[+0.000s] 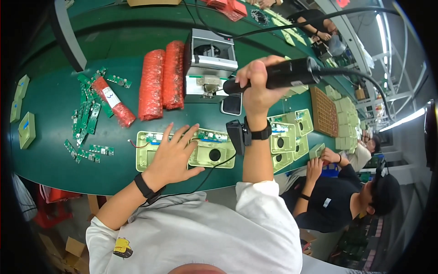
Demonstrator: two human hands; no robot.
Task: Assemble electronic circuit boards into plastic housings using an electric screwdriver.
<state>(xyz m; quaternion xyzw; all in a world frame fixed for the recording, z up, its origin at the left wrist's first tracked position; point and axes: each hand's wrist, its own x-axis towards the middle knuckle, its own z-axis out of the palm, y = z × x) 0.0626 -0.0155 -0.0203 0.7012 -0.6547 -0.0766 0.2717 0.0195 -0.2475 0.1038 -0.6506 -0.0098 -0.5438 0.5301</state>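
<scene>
My right hand (258, 89) is wrapped around a black electric screwdriver (292, 73), held level with its cable running off to the right. The screwdriver's bit points left at the front of a grey screw feeder (213, 65). Fingers spread, my left hand (169, 159) lies over two pale green plastic housings side by side at the table's near edge. The right-hand housing (226, 161) has a round black part and a green circuit board along its far side. Part of the left-hand housing (142, 157) is hidden under my hand and wrist.
Left of the feeder lie red bubble-wrap rolls (151, 84) and a pile of loose circuit boards (84, 114). More green housings (283, 144) crowd my right forearm. A brown gridded tray (323, 112) stands beyond them. A co-worker (335, 196) sits at the right.
</scene>
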